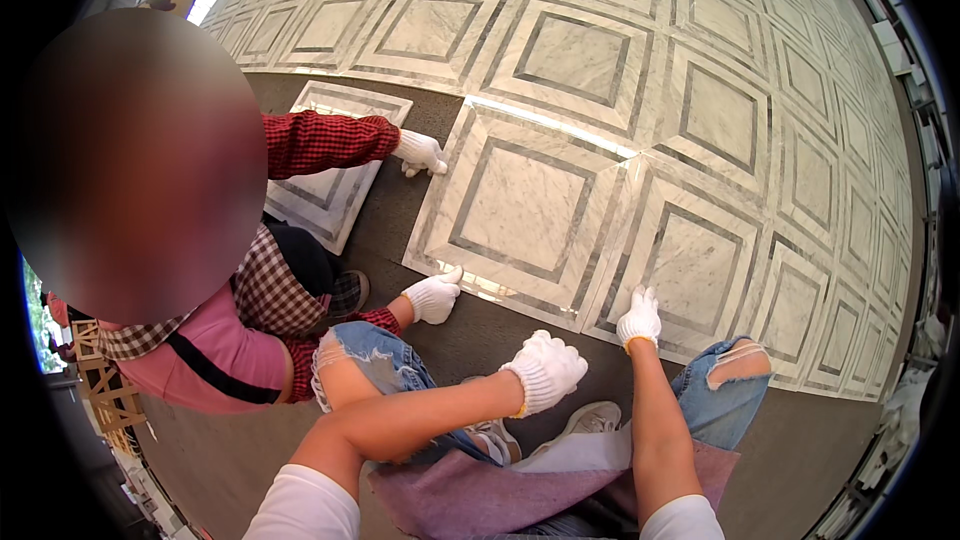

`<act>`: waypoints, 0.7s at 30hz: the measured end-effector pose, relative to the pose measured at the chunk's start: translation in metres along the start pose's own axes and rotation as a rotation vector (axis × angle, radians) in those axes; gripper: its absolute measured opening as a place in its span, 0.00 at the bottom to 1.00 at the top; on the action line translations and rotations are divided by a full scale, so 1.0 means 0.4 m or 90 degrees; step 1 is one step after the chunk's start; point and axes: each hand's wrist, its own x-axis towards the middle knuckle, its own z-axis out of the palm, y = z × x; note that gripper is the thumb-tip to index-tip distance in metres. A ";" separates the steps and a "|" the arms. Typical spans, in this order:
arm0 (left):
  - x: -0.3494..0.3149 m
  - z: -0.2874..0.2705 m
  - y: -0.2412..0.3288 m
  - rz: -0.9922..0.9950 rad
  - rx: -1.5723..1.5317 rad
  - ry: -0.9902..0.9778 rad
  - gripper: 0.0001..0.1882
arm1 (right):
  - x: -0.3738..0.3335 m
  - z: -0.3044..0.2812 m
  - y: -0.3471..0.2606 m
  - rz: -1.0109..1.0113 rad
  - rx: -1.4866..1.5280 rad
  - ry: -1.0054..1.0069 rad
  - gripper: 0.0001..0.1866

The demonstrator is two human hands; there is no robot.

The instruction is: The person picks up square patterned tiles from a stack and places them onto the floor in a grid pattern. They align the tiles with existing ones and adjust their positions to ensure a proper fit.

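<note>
Most of the marble floor (620,30) looks laid already. The loose tile (520,210) at frame centre sits unseated on the grey bed; right hand (640,318) lies flat on its neighbour, left hand (545,370) fisted, empty (co-worker's gloved hands steady it).

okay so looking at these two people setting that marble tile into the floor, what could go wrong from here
1. Pinched fingers: the co-worker's gloved hands hold the edges of the marble tile, which seems slightly raised; fingers might get caught if it drops.
2. Chipped edge: that tile meets the neighbouring tile at a tight seam; a tilt could knock corners.
3. Shifted neighbour: the right hand presses that tile's edge, the left hand hovers off it; uneven pressure may misalign the pattern.
</note>
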 end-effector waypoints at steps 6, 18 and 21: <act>0.004 0.008 0.012 -0.005 0.009 -0.002 0.14 | 0.004 0.014 0.011 0.003 -0.012 -0.002 0.35; 0.023 0.021 0.050 -0.009 0.016 0.006 0.14 | -0.003 0.026 0.024 -0.020 -0.019 0.029 0.35; 0.038 0.009 0.048 0.007 0.009 0.019 0.14 | -0.003 0.028 0.026 -0.015 -0.015 0.022 0.35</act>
